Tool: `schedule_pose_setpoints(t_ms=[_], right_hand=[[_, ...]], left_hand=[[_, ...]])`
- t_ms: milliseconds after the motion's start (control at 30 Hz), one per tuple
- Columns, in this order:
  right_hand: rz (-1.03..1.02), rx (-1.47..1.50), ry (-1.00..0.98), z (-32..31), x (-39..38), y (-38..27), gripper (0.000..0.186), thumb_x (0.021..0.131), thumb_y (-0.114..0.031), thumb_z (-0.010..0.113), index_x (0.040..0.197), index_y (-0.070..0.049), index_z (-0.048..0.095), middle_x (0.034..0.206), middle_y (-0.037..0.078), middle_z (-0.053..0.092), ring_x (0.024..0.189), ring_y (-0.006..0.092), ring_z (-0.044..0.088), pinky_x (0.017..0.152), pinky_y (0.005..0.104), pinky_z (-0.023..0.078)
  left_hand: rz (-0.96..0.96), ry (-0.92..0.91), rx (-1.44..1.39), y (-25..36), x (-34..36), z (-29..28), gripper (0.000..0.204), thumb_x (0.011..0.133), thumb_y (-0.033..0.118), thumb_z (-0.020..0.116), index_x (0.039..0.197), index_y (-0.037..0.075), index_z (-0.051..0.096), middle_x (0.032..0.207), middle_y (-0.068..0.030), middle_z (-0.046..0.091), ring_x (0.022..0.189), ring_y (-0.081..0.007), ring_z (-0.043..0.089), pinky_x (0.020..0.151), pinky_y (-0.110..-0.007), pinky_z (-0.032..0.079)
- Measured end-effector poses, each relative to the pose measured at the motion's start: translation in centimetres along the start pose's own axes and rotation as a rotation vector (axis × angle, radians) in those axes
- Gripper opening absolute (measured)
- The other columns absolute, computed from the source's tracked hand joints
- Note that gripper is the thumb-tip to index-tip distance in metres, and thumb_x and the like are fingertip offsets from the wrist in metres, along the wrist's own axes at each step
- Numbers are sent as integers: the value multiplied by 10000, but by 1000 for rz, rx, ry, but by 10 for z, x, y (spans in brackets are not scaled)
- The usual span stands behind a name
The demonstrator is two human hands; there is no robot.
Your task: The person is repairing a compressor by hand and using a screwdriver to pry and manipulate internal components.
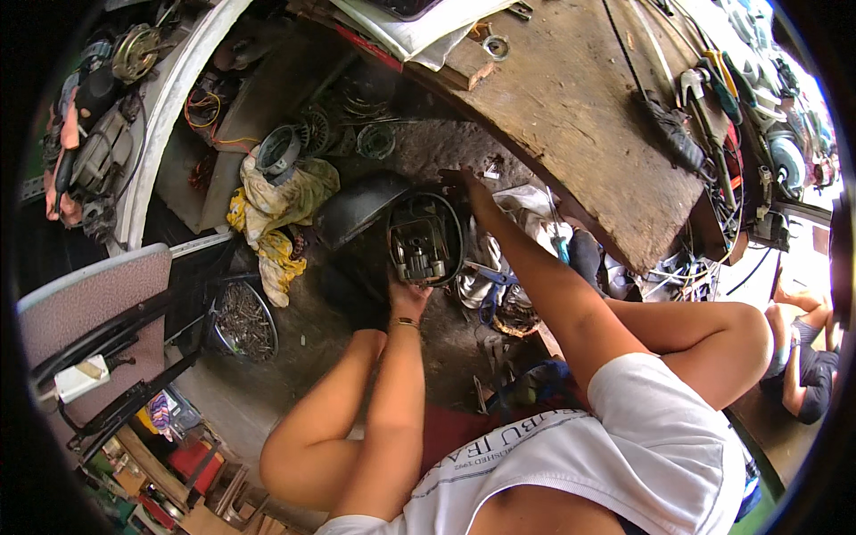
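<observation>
A round, dark metal housing (461,234) is held between my knees, its open side facing up. Inside it sits a grey machined metal block (417,254); the whole looks like an opened compressor. My left hand (410,292) grips the housing's near edge from below, with a bracelet on that wrist. Beside the far right part of the rim is my right hand (462,184), its fingers stretched out in shadow; whether they touch the rim is unclear. A black dome-shaped shell (361,212) stands against the housing's left side.
A metal bowl of small metal pieces (242,321) is at the left. Behind it lie stained rags (283,201) and a grey ring-shaped part (279,153). Blue-handled scissors (492,278) lie right of the housing. A wooden bench (580,116) bears a hammer (700,98). Another person (802,357) sits far right.
</observation>
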State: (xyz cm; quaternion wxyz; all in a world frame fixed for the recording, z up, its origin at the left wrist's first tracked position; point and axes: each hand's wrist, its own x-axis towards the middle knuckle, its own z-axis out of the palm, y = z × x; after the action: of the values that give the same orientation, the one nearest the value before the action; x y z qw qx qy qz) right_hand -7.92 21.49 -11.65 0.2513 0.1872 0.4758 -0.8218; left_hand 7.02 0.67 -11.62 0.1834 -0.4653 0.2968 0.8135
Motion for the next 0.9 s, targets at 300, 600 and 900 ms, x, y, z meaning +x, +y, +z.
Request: schedule_pose_setpoints(t_ms=[300, 600, 900], right_hand=[[218, -654, -11, 25, 34, 1, 717, 943, -586, 360, 1287, 24, 513, 1311, 184, 529, 1201, 293, 492, 1048, 352, 320], [141, -341, 38, 31, 6, 16, 501, 958, -421, 435, 1099, 18, 631, 1039, 138, 662, 925, 235, 616, 872, 340, 450], [61, 345, -42, 95, -132, -34, 456, 965, -306, 398, 1086, 69, 629, 1056, 179, 666, 969, 241, 624, 916, 343, 455]], left_hand=[[-52, -234, -324, -11, 1, 43, 518, 921, 455, 425, 1318, 135, 515, 1356, -120, 504, 1239, -363, 468, 1047, -579, 338], [56, -155, -334, -6, -26, 39, 502, 855, 377, 484, 1265, 95, 551, 1287, -146, 555, 1167, -372, 528, 999, -551, 420], [1, -133, -122, 45, -144, 36, 468, 952, 371, 362, 1214, 46, 574, 1222, -157, 592, 1088, -345, 575, 919, -523, 486]])
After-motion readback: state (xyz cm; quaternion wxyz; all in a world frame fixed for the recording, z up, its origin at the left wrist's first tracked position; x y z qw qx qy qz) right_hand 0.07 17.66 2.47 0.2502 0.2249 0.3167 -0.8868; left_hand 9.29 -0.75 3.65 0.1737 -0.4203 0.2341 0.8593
